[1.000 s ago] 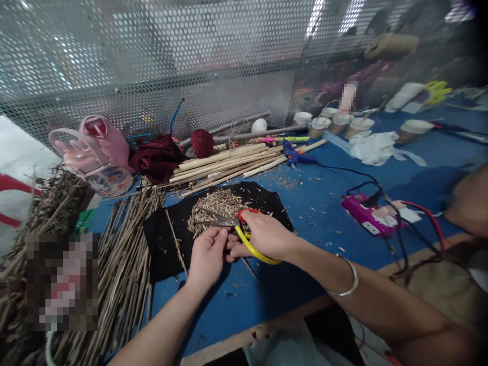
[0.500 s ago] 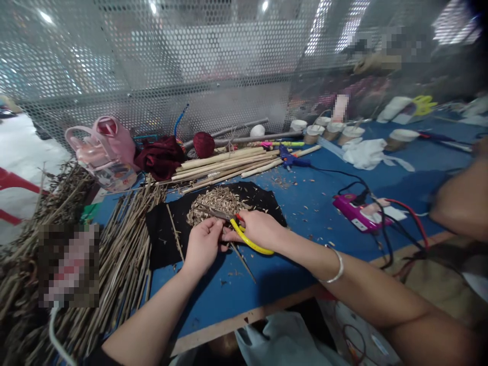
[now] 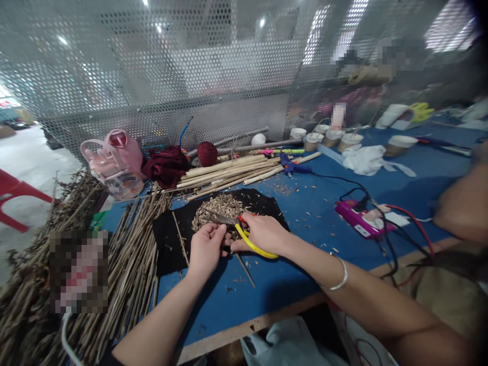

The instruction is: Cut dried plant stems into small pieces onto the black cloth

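Observation:
Scissors with yellow handles [image 3: 263, 252] and a touch of red are held in my right hand [image 3: 263, 235], their dark blades pointing left. My left hand [image 3: 207, 246] is closed in a pinch close beside the blades. A thin twig [image 3: 246, 270] slants out from below both hands toward the front edge; its upper end is hidden by the fingers. Just behind the blades, short cut pieces of stem [image 3: 221, 206] lie heaped on a black cloth [image 3: 168, 249]. Another thin stick [image 3: 180, 236] rests on the cloth left of my hand.
Bundled dry stalks [image 3: 129, 264] cover the left side. Pale peeled sticks [image 3: 229, 172], a blue glue gun [image 3: 293, 165] and a pink bottle [image 3: 122, 168] stand or lie behind. At right are a purple power strip [image 3: 358, 218] with cables, paper cups [image 3: 351, 140] and another person's arm [image 3: 463, 198].
The view has shifted slightly, so everything sits a little lower and to the right. Both hands keep nearly the same pose around the scissors and twig.

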A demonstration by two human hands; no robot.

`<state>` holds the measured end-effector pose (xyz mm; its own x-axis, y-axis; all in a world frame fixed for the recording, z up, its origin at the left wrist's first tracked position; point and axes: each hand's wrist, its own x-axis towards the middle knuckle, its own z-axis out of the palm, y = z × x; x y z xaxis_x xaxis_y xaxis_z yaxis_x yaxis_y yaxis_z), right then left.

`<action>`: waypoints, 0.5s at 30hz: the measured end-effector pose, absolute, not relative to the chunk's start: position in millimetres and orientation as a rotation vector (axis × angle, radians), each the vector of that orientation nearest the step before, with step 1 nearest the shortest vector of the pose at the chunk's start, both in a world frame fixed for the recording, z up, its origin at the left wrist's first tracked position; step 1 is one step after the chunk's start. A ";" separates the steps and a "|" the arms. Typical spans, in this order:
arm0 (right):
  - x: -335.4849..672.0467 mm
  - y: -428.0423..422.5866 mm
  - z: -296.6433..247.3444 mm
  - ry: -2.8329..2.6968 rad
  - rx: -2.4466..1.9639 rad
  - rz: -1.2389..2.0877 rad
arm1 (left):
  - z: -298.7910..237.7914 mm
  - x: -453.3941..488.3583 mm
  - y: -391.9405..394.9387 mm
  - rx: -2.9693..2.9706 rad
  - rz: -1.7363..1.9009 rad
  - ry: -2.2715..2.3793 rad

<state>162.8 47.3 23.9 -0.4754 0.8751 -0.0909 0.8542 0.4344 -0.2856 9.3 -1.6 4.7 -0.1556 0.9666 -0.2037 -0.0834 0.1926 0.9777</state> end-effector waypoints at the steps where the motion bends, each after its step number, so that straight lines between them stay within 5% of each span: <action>1: 163.2 46.7 24.0 -2.599 -1.548 0.472 | 3.9 9.3 -1.7 0.934 1.208 1.372; 15: 158.1 42.9 18.9 -2.581 -1.483 0.418 | 1.0 9.4 -1.2 1.024 1.271 1.346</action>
<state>158.1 42.9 18.9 -0.5061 0.8622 -0.0200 0.8245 0.4769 -0.3044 9.4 -1.2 1.0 -0.1625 0.9814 -0.1023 -0.0463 0.0960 0.9943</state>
